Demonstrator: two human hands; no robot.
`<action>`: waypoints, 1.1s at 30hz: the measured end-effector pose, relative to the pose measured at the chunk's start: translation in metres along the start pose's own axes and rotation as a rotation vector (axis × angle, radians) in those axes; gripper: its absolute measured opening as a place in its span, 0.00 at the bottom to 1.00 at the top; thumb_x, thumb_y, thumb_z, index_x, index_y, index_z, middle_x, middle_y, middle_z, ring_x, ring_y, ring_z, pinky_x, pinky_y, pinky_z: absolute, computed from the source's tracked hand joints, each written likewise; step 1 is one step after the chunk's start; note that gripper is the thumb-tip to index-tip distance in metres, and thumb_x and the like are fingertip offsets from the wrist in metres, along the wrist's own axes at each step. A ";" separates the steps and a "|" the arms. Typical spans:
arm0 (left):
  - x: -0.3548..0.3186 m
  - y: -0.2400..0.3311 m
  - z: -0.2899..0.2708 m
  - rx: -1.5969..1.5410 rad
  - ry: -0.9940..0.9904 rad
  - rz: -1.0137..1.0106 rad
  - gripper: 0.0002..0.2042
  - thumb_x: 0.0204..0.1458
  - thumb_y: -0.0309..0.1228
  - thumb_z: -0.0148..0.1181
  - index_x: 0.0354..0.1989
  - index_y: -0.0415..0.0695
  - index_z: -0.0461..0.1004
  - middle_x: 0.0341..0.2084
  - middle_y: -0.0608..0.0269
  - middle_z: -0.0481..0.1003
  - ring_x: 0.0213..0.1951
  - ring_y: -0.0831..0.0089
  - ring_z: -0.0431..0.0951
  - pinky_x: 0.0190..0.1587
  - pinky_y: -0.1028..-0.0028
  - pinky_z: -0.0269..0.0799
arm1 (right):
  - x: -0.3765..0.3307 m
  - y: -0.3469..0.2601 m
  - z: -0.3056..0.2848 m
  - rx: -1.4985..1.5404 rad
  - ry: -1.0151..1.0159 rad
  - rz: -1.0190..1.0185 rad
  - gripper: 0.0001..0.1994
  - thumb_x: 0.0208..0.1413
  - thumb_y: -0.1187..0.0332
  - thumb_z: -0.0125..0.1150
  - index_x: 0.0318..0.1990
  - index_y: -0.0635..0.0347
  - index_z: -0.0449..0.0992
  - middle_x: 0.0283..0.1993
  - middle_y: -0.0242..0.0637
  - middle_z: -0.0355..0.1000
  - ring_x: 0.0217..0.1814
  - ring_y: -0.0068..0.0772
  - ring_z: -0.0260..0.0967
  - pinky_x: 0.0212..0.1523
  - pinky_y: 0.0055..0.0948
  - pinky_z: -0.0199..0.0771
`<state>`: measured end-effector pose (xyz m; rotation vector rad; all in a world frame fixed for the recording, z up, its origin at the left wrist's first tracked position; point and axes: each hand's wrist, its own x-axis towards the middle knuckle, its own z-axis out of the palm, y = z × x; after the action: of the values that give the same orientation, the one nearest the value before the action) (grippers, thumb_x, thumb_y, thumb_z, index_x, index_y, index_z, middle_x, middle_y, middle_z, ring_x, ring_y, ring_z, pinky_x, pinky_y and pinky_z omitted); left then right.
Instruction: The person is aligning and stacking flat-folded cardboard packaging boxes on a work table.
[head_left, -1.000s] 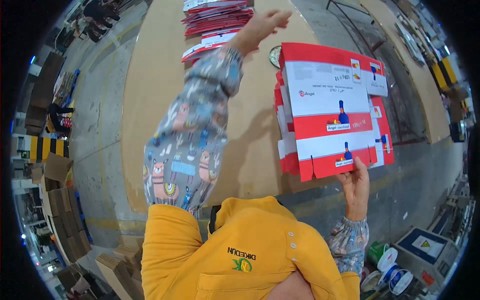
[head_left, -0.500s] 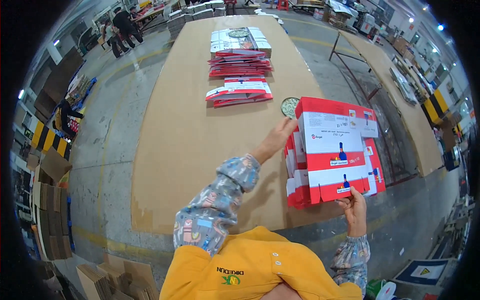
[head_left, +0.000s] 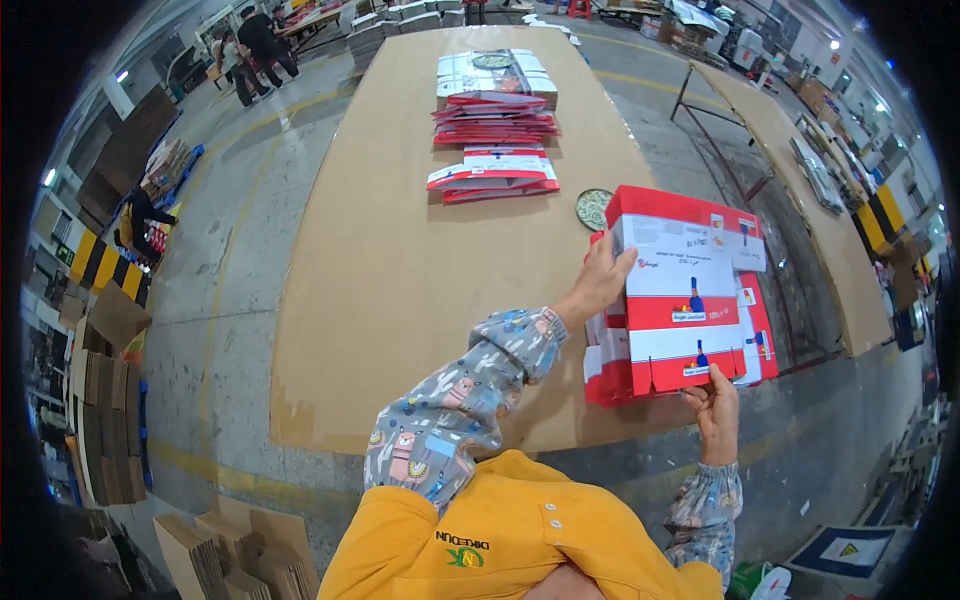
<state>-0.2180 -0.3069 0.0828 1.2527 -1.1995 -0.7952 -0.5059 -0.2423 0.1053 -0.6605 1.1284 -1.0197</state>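
A flattened red-and-white printed carton (head_left: 665, 270) lies tilted over a pile of like cartons (head_left: 757, 310) at the table's right front corner. My left hand (head_left: 598, 278) grips its left edge, thumb on the printed face. With thumb on top, my right hand (head_left: 714, 412) pinches the carton's near edge; the fingertips underneath are hidden. A round patterned lid or dish (head_left: 593, 208) lies just beyond the carton. Farther up the table are a small group of folded red-and-white cartons (head_left: 495, 177) and a taller red stack (head_left: 495, 122) behind it.
The long brown table (head_left: 400, 300) stretches away ahead of me. Behind the red stack sits a white printed stack (head_left: 462, 75) topped by another round piece. A second table (head_left: 800, 200) stands to the right. Brown cardboard (head_left: 105, 430) is piled at left; people (head_left: 262, 45) stand far off.
My left hand has moved right and closed on the carton's left edge. The right hand keeps its hold at the near edge. The view has shifted slightly.
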 end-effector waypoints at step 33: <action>-0.190 -0.231 -0.332 1.233 0.284 -0.372 0.29 0.51 0.39 0.55 0.62 0.46 0.60 0.63 0.56 0.57 0.65 0.58 0.54 0.62 0.55 0.51 | 0.308 0.220 0.355 -0.285 0.000 -0.106 0.14 0.58 0.61 0.54 0.40 0.62 0.62 0.31 0.38 0.69 0.24 0.31 0.70 0.25 0.32 0.75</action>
<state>0.0899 -0.0832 -0.1517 2.5378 -1.2329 -0.0120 -0.0742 -0.4504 -0.0937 -0.9563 1.2614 -0.9559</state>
